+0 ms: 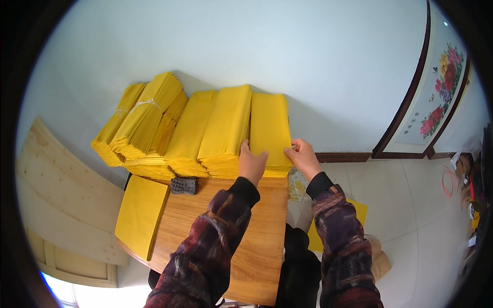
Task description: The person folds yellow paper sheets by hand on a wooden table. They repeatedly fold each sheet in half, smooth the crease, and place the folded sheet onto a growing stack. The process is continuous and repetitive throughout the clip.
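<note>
Several stacks of yellow paper sheets stand along the wall at the far side of the wooden table. Between the middle stack (224, 126) and the rightmost stack (271, 128), my left hand (251, 164) rests at the near edges, thumb and index finger spread apart, holding nothing. At the near right corner of the rightmost stack, my right hand (305, 160) is closed in a pinch on the paper's edge. How many sheets lie between its fingertips is hidden.
String-tied yellow bundles (144, 115) lie piled at the left. A yellow sheet pile (141, 215) and a dark grey knitted item (184, 185) sit on the wooden table (257, 246). Wooden boards (67, 190) lean left; a framed flower picture (429, 97) stands right.
</note>
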`<state>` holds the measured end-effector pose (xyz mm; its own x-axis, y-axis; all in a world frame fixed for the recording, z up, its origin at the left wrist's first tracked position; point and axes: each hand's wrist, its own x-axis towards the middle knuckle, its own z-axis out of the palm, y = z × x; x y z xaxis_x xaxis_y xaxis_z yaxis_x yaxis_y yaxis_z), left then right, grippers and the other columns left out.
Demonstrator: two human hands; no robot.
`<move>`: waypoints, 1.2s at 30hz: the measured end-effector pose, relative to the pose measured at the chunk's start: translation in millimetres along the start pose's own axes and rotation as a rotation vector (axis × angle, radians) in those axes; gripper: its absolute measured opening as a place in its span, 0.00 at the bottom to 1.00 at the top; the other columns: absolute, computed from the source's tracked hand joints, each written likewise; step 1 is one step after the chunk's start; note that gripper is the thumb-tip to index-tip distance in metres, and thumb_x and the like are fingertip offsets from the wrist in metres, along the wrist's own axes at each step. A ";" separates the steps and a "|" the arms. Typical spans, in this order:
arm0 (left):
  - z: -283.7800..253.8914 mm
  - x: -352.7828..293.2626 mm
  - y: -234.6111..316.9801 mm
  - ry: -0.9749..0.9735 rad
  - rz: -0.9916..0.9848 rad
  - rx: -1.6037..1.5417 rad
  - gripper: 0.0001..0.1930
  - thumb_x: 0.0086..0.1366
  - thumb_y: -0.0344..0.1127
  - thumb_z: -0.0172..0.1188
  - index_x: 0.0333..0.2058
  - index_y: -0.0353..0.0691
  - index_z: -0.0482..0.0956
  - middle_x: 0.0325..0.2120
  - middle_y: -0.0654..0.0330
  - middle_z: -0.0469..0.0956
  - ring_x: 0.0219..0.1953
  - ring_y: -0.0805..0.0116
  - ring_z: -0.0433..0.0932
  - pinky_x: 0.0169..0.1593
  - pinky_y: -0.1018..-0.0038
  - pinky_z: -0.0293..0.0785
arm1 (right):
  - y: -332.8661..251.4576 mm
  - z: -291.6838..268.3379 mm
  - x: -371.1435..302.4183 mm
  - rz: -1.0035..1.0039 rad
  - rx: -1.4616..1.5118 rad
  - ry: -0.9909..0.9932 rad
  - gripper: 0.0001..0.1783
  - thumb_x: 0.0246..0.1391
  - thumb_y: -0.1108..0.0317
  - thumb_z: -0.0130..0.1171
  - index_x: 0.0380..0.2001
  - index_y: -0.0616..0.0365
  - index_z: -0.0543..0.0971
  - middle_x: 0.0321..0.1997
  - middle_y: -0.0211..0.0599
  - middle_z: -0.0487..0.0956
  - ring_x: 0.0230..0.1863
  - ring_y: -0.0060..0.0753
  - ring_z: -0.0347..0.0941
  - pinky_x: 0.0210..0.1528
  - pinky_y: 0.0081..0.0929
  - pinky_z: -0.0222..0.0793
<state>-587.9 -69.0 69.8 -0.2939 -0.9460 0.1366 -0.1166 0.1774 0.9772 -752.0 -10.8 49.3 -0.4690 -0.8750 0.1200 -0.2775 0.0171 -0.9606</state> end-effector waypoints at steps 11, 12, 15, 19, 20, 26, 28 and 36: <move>-4.6 -69.8 6.7 -0.152 0.453 0.938 0.35 0.57 0.32 0.63 0.63 0.40 0.62 0.69 0.52 0.48 0.70 0.46 0.47 0.68 0.53 0.51 | 5.3 18.3 -7.0 -0.122 -0.276 0.237 0.16 0.58 0.63 0.53 0.41 0.67 0.76 0.33 0.52 0.80 0.36 0.54 0.76 0.39 0.44 0.70; -5.2 -68.5 5.6 -0.158 0.453 0.964 0.35 0.57 0.33 0.63 0.64 0.41 0.62 0.69 0.53 0.48 0.71 0.46 0.47 0.68 0.53 0.51 | 4.3 19.4 -7.6 -0.063 -0.270 0.225 0.17 0.58 0.62 0.52 0.43 0.66 0.76 0.38 0.55 0.81 0.41 0.59 0.76 0.43 0.47 0.70; -8.5 -62.6 0.0 -0.186 0.417 1.000 0.35 0.57 0.34 0.62 0.64 0.42 0.61 0.70 0.54 0.48 0.71 0.47 0.46 0.68 0.53 0.50 | 0.6 23.0 -9.9 -0.044 -0.310 0.255 0.18 0.58 0.62 0.52 0.44 0.65 0.76 0.37 0.54 0.81 0.41 0.58 0.76 0.44 0.47 0.70; -14.2 -58.7 -6.0 -0.259 0.334 0.990 0.36 0.59 0.34 0.61 0.66 0.45 0.59 0.70 0.56 0.46 0.72 0.50 0.42 0.70 0.53 0.45 | 0.5 22.0 -13.1 -0.013 -0.321 0.215 0.19 0.59 0.61 0.52 0.46 0.67 0.75 0.45 0.60 0.78 0.48 0.58 0.74 0.49 0.46 0.69; -15.1 -58.9 -7.1 -0.262 0.324 0.999 0.36 0.59 0.34 0.61 0.66 0.45 0.59 0.70 0.56 0.46 0.72 0.50 0.42 0.70 0.53 0.45 | 1.7 22.5 -14.2 -0.034 -0.340 0.236 0.19 0.60 0.61 0.51 0.47 0.67 0.75 0.48 0.61 0.77 0.50 0.59 0.73 0.51 0.46 0.68; -16.3 -58.4 -11.2 -0.228 0.386 1.026 0.38 0.58 0.35 0.62 0.66 0.41 0.57 0.70 0.53 0.48 0.71 0.47 0.46 0.69 0.54 0.48 | 8.4 37.2 -22.4 -0.013 -0.019 0.213 0.25 0.64 0.62 0.43 0.57 0.71 0.66 0.59 0.65 0.68 0.59 0.62 0.65 0.61 0.44 0.60; -17.9 -58.0 -11.8 -0.236 0.378 1.019 0.38 0.58 0.35 0.62 0.66 0.40 0.56 0.70 0.52 0.48 0.71 0.47 0.45 0.69 0.55 0.48 | 7.9 47.6 -24.8 -0.017 0.130 0.176 0.28 0.65 0.61 0.40 0.60 0.73 0.60 0.60 0.65 0.67 0.62 0.61 0.63 0.63 0.41 0.57; -22.9 -56.3 -10.5 -0.236 0.382 1.002 0.39 0.58 0.35 0.62 0.67 0.39 0.55 0.69 0.50 0.48 0.71 0.47 0.46 0.70 0.57 0.48 | 20.6 46.9 -17.8 -0.023 0.195 0.071 0.32 0.65 0.58 0.42 0.62 0.74 0.58 0.63 0.65 0.64 0.65 0.60 0.59 0.66 0.40 0.54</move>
<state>-548.4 -23.9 55.6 -0.6362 -0.7253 0.2630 -0.6661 0.6883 0.2873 -710.1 -17.6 15.6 -0.5240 -0.8378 0.1532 -0.1246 -0.1025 -0.9869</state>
